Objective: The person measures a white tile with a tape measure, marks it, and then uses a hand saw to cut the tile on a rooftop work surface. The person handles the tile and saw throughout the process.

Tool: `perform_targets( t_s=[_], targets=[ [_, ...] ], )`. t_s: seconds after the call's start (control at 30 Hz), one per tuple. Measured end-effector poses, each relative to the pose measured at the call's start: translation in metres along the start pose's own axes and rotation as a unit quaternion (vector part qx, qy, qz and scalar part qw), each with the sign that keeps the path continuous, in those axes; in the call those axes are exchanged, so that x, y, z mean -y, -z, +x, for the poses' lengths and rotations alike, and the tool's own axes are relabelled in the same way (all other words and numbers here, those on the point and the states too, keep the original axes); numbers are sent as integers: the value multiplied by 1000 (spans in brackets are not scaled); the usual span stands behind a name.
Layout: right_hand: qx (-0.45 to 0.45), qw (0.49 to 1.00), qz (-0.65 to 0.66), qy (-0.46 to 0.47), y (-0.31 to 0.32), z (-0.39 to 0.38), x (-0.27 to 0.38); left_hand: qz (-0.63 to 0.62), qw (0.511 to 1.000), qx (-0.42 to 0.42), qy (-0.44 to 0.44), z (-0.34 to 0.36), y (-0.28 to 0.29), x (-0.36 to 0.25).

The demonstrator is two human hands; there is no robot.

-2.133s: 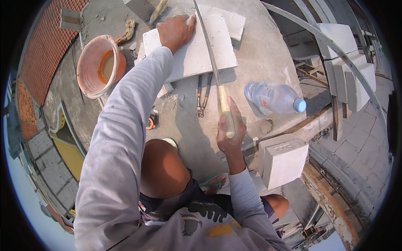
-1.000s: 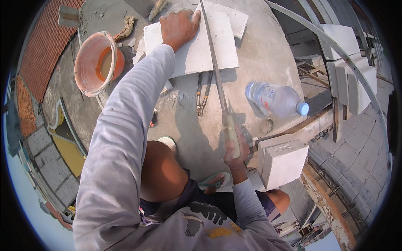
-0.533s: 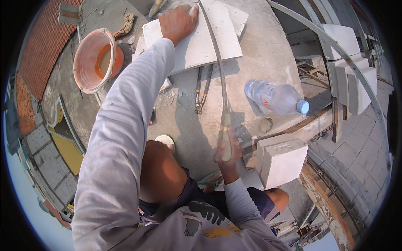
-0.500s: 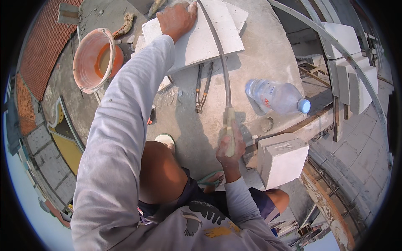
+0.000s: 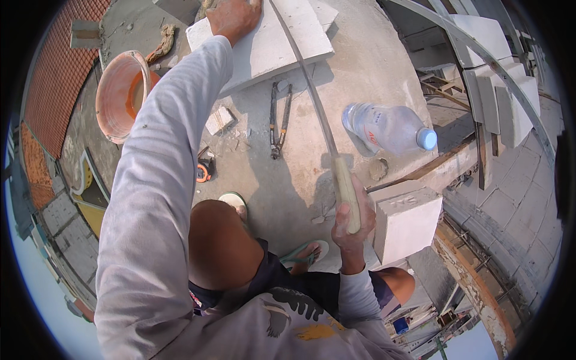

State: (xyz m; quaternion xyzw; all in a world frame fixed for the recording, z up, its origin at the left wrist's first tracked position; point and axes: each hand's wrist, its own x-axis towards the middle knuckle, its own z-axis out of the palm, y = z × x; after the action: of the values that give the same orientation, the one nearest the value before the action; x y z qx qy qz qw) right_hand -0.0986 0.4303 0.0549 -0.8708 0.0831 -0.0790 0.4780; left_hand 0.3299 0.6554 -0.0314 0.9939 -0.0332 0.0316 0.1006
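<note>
My right hand (image 5: 358,222) is wrapped around the pale handle of a handsaw (image 5: 312,90). Its long narrow blade runs up and away, its far part across a flat white lightweight block (image 5: 282,39). On that block's left part my left hand (image 5: 235,19) presses down with bent fingers, close to the blade; the frame's upper edge cuts off part of it. Another white piece (image 5: 324,13) shows beneath the block. A pair of pincers (image 5: 278,123) lies on the concrete just this side of the block. Right of the saw, a clear plastic bottle (image 5: 384,127) with a blue cap rests on its side.
An orange bucket (image 5: 114,99) stands at the left. A tape measure (image 5: 204,170) and a small block offcut (image 5: 220,120) lie near my left knee. White blocks (image 5: 408,225) sit beside my right hand, with more (image 5: 504,102) at the far right beyond the slab edge.
The saw handle and my right hand have drawn back toward me and to the right, tilting the blade more. My left hand stays on the block. The whole view has shifted slightly.
</note>
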Motion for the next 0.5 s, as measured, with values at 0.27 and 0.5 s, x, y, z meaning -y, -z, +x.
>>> perform_targets(
  t_s=[0.27,0.5],
  targets=[
    [-9,995,29,91,-31,14,61,0,998,-40,-58,8,-14,-12],
    [-30,998,54,2,-10,-9,59,-33,998,-24,-48,9,-10,-11]
  ],
)
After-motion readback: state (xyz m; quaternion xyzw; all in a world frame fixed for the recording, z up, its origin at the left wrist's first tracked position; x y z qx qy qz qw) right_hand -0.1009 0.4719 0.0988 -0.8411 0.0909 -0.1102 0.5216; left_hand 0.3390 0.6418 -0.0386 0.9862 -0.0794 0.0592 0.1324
